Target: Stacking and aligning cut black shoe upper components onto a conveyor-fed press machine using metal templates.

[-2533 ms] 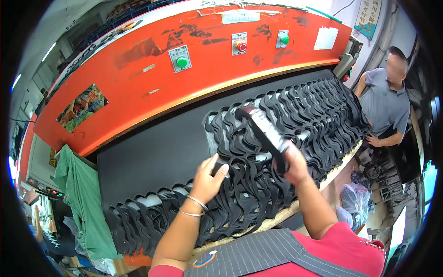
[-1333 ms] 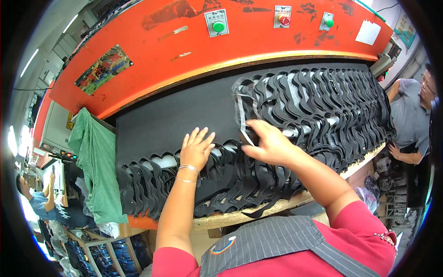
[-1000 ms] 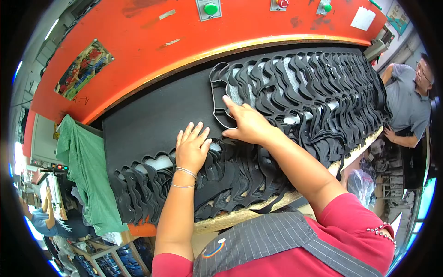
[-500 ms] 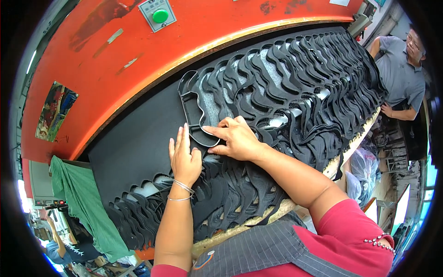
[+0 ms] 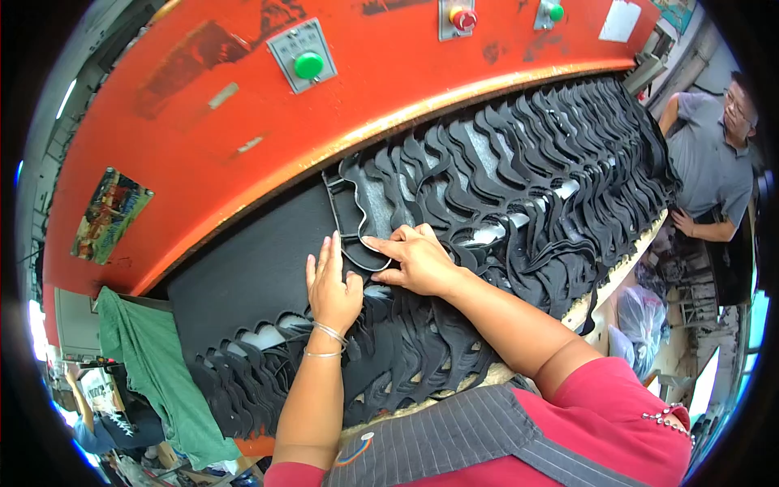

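Note:
A metal cutting die [image 5: 350, 213] with a wavy outline and cross bars lies on a black sheet [image 5: 251, 252]. My right hand [image 5: 418, 261] holds its near rounded end, index finger against the wall and thumb at the near side. My left hand [image 5: 334, 292] rests flat beside the same end, fingers stretched out, at the die's left edge. To the right, rows of cut wavy black strips [image 5: 503, 158] fill the sheet, with pale gaps between them. The die's far end is hidden under the edge of the orange machine beam [image 5: 195, 154].
Green buttons [image 5: 308, 65] and a red button [image 5: 463, 19] sit on the beam. More cut black scraps [image 5: 406, 349] hang over the near edge. A green cloth [image 5: 154, 381] drapes at the left. Another person [image 5: 707, 162] stands at the far right, beside plastic bags [image 5: 641, 312].
My view has shifted, and more of the orange beam with its buttons shows. The beam's edge now covers the far end of the die. Both hands keep nearly the same places at the die.

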